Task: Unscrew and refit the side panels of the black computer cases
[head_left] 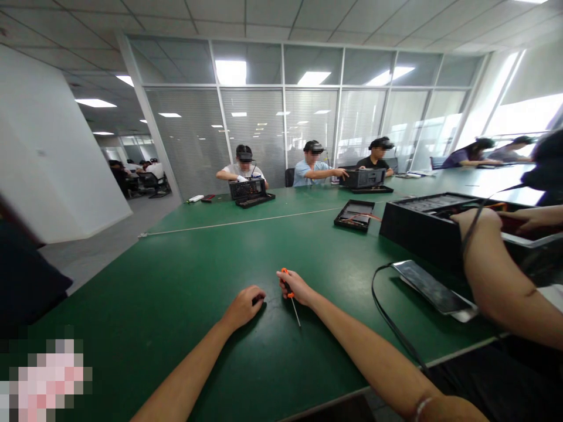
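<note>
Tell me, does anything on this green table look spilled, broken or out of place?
Nothing is spilled or broken. The one oddity: a phone lies close to the table edge, and a black cable beside it trails over that edge. The right hand holds an orange screwdriver.

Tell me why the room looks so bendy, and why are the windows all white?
In the head view the wide lens bows the ceiling lines toward the edges; daylight blows the windows on the right out white; the screwdriver in the right hand looks sharp.
</note>
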### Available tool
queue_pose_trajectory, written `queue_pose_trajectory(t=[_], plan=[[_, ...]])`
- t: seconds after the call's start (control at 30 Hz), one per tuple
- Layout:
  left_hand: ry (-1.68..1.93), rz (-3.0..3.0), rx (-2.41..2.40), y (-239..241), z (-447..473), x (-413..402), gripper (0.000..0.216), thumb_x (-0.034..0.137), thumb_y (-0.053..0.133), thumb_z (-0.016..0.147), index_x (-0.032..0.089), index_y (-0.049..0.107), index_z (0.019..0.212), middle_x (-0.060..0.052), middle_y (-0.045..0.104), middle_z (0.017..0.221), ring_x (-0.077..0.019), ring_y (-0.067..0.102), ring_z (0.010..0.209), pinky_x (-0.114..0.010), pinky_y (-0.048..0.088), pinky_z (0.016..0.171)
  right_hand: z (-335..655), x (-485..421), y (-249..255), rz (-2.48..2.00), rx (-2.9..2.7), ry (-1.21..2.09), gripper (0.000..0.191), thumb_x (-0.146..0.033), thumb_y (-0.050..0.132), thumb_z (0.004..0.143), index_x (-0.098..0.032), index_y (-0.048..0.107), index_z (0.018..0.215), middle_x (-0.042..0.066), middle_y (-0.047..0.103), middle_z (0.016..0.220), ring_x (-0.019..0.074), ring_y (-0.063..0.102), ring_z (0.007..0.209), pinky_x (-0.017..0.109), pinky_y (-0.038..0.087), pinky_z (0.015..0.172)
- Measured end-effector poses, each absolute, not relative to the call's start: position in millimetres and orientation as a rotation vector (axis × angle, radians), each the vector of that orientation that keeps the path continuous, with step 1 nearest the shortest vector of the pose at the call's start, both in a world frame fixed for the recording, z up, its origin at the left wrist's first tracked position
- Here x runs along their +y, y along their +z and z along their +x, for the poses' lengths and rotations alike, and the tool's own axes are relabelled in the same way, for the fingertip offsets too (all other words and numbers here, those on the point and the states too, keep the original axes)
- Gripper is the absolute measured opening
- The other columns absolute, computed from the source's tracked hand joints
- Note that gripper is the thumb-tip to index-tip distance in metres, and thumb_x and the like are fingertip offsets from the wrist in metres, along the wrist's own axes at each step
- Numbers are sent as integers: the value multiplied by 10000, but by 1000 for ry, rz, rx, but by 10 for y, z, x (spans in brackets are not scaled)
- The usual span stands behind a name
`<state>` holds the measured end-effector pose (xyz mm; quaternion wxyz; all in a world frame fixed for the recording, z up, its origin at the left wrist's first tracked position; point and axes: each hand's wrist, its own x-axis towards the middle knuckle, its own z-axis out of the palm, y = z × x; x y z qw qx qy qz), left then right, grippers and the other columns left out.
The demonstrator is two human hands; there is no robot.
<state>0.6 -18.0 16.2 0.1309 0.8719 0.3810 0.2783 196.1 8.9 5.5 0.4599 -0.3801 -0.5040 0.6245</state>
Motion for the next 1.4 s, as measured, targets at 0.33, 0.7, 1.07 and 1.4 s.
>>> queue_pose_trajectory(t=[0.33,0.7,1.07,1.4], plan=[[810,2518,1114,167,10,-185,125,191,476,763,174,590,812,-43,576,800,-145,511,748,-272,413,742,1960,69,79,-935,-1243,1552,349,-501,540,688,-195,373,664,-75,398,520,59,368,404,193,340,378],[819,2571,1092,162,-9,-198,126,185,462,777,174,578,825,-40,574,811,-141,510,748,-258,402,722,1966,84,36,-894,-1280,1554,335,-492,528,708,-193,383,667,-69,401,526,65,379,401,199,342,361],[791,2557,1084,173,3,-192,141,203,452,786,166,583,819,-42,578,814,-141,514,771,-263,406,748,1969,121,3,-908,-1293,1540,362,-516,536,693,-191,377,675,-75,401,527,58,380,397,195,354,362],[790,2559,1072,180,3,-197,134,195,451,785,166,578,818,-41,570,807,-139,508,762,-260,405,741,1965,102,21,-904,-1301,1542,352,-508,529,701,-192,377,673,-74,400,525,58,374,399,193,353,363]])
